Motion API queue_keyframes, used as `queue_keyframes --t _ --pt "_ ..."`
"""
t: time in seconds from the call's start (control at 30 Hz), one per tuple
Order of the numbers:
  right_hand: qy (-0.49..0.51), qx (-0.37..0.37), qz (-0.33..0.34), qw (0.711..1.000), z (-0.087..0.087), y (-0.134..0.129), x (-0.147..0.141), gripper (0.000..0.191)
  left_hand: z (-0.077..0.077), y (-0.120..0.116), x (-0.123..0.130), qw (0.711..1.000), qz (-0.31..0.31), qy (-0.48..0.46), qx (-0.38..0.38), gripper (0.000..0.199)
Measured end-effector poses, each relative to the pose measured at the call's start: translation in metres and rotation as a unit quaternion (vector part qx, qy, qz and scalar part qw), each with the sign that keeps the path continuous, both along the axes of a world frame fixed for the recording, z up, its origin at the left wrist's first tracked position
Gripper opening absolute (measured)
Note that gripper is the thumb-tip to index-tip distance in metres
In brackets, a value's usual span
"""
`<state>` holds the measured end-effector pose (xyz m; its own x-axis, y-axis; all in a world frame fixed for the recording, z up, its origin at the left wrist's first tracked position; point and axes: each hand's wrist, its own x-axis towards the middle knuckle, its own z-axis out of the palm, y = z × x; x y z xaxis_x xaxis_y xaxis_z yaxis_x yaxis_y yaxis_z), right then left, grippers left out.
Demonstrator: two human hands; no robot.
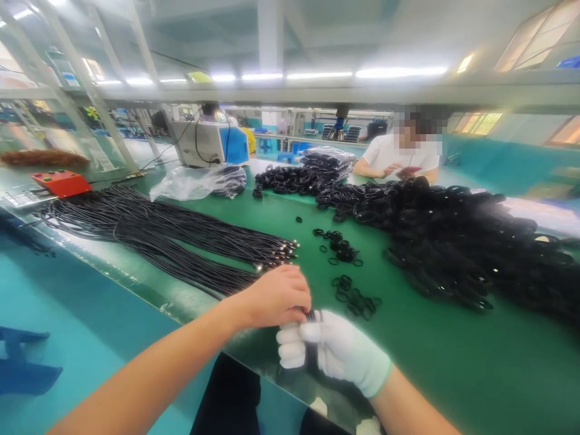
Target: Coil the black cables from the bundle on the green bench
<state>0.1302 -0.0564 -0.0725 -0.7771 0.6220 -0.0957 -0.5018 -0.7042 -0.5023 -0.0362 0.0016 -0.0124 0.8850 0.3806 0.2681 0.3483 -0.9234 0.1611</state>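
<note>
My right hand (338,347), in a white glove, is closed around a bundle of black cable (312,356) just above the table's near edge. My left hand (278,296), bare, has its fingers bent together at the bundle's upper end, against the gloved fingertips; what they pinch is hidden. To the left lie long straight black cables (181,232) with shiny metal tips. Small black rings (356,299) lie loose beyond my right hand, with another cluster of black rings (342,248) farther back.
A large heap of coiled black cables (453,241) covers the right side of the green table (435,356). Behind stand a clear plastic bag (181,184), a white and blue machine (203,144) and a red control box (62,182). Another person (380,154) sits across.
</note>
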Motion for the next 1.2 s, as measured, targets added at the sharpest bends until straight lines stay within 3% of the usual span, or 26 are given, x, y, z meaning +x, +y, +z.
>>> queue_keyframes --t 0.1,0.17,0.23,0.33,0.43,0.5,0.73,0.93,1.03,1.2 --pt "-0.010 -0.018 0.016 1.000 -0.004 0.001 0.003 0.022 0.009 -0.007 0.002 0.998 0.036 0.018 0.042 0.014" --pt "-0.026 -0.001 0.030 0.999 -0.006 0.000 0.006 0.031 0.019 -0.008 0.005 0.998 0.023 0.058 0.018 0.016" --pt "-0.038 0.023 0.044 0.998 -0.007 -0.002 0.009 0.039 0.027 -0.005 0.008 0.995 -0.004 0.080 -0.058 0.016" --pt "-0.034 0.023 0.045 0.998 -0.008 -0.005 0.012 0.040 0.031 0.003 0.009 0.969 -0.005 0.049 -0.243 0.010" --pt "-0.020 -0.008 0.029 0.999 -0.006 -0.006 0.012 0.038 0.021 0.003 0.006 0.910 0.056 -0.010 -0.411 0.007" --pt "-0.013 -0.003 0.027 1.000 -0.004 -0.005 0.010 0.037 0.008 -0.005 0.004 0.882 0.100 -0.075 -0.455 0.007" --pt "-0.102 0.136 -0.021 0.985 0.004 -0.001 0.008 0.039 -0.029 -0.037 0.006 0.836 0.175 -0.278 -0.439 0.011" --pt "-0.132 0.218 -0.004 0.967 0.014 0.003 0.013 0.034 -0.041 -0.040 0.008 0.809 0.166 -0.305 -0.475 0.013" --pt "-0.137 0.235 0.015 0.962 0.019 0.003 0.015 0.031 -0.044 -0.042 0.009 0.814 0.148 -0.303 -0.474 0.015" --pt "-0.147 0.276 0.068 0.947 0.032 0.000 0.015 0.028 -0.048 -0.049 0.011 0.849 0.162 -0.321 -0.387 0.013"
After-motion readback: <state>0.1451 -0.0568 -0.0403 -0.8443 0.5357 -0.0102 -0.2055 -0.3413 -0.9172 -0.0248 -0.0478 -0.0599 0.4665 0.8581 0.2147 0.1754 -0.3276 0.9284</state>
